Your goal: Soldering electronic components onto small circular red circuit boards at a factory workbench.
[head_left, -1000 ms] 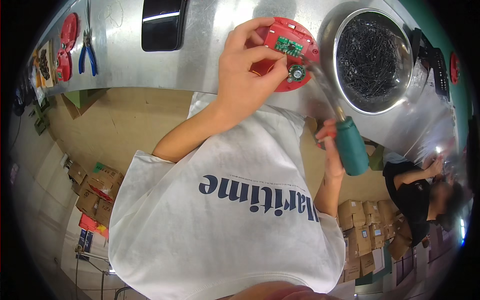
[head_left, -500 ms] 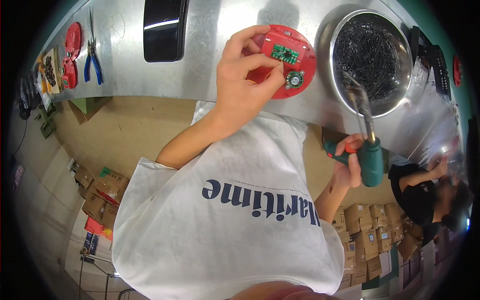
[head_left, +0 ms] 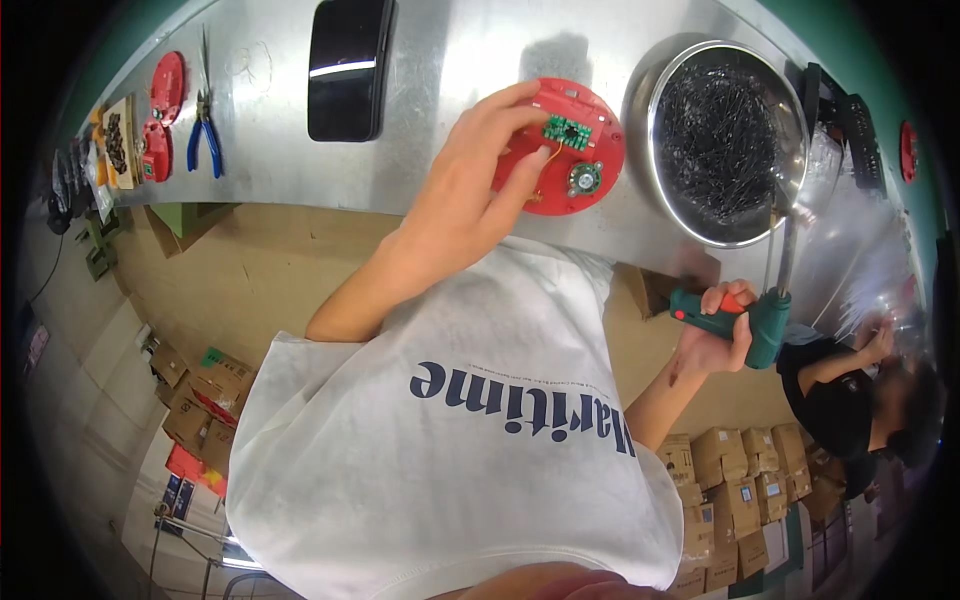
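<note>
A round red plastic housing lies on the metal table, with a small green circuit board, a thin orange wire and a small round speaker on it. Over its left side rests my left hand, thumb and fingers apart, fingertips beside the board and wire. My right hand grips the handle of a green electric screwdriver with a red trigger. Its long metal shaft points up, the blurred tip over the right rim of a steel bowl. Thin black pieces, seemingly screws, fill the bowl.
A black phone lies left of the housing. Farther left are blue-handled pliers, red plastic parts and a small tray. Another person sits at the right. Cardboard boxes are stacked behind.
My left thumb and finger have come apart from their pinch at the wire by the board. The screwdriver's tip has moved right, from inside the bowl to its right rim.
</note>
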`<control>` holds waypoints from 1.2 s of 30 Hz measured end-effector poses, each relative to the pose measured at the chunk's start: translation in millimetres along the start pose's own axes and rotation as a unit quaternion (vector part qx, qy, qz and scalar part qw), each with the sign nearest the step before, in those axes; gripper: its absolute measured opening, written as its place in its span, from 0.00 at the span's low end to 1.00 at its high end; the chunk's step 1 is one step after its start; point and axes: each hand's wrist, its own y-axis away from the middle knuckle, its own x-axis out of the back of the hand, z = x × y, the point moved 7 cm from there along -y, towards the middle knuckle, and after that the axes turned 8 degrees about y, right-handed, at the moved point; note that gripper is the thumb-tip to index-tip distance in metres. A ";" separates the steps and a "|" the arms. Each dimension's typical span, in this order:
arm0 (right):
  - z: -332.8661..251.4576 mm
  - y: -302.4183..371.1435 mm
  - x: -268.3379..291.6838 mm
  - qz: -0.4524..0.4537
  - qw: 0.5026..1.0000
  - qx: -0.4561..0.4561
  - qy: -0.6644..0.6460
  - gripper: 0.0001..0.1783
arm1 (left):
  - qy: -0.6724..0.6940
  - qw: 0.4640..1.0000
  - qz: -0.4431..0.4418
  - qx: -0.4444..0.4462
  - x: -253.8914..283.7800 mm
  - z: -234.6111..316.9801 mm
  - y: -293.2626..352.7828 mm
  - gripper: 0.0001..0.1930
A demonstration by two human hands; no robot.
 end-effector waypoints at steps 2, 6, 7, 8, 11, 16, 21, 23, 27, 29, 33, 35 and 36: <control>2.0 -3.7 -2.6 -0.012 0.999 0.008 -0.032 0.15 | 0.036 0.999 -0.019 0.019 9.9 9.0 -12.6 0.20; 7.3 0.2 1.3 -0.016 0.996 -0.010 -0.089 0.14 | -0.158 0.963 -0.217 -0.013 4.4 7.3 -36.0 0.31; 9.8 1.9 3.1 -0.009 0.996 -0.015 -0.091 0.14 | -0.178 0.949 -0.259 -0.016 1.7 2.1 -42.6 0.29; 10.9 2.7 6.3 -0.003 0.996 -0.019 -0.091 0.14 | -0.199 0.933 -0.298 -0.019 -2.0 -0.9 -50.7 0.28; 16.6 4.3 7.6 -0.015 0.993 -0.018 -0.112 0.14 | -0.258 0.933 -0.235 -0.091 11.6 0.6 -91.1 0.26; 21.9 2.6 8.3 0.024 0.993 -0.008 -0.116 0.15 | -0.345 0.913 0.154 -0.155 88.0 13.5 -120.3 0.22; 20.2 -1.2 12.0 0.024 0.993 0.010 -0.116 0.13 | -0.350 0.909 0.164 -0.159 124.5 -6.7 -31.6 0.20; 18.2 -3.8 12.6 0.013 0.992 0.010 -0.121 0.13 | -0.386 0.900 0.154 -0.132 128.4 -13.5 -3.1 0.20; 18.9 -7.8 15.2 0.017 0.993 0.009 -0.115 0.13 | -0.392 0.910 0.109 -0.081 129.9 -26.6 15.6 0.23; 22.3 -11.5 16.7 0.038 0.990 0.006 -0.136 0.15 | -0.398 0.907 0.104 -0.090 127.2 -30.6 17.6 0.26; 27.8 -11.3 21.9 0.042 0.989 0.007 -0.144 0.15 | -0.371 0.912 0.139 -0.108 125.7 -23.8 30.4 0.27; 24.6 -11.8 21.9 0.036 0.989 0.016 -0.143 0.15 | -0.342 0.916 0.174 -0.119 125.9 -35.1 43.1 0.26; 22.9 -12.8 23.6 0.036 0.989 0.022 -0.139 0.15 | -0.336 0.917 0.176 -0.122 123.1 -41.4 47.5 0.26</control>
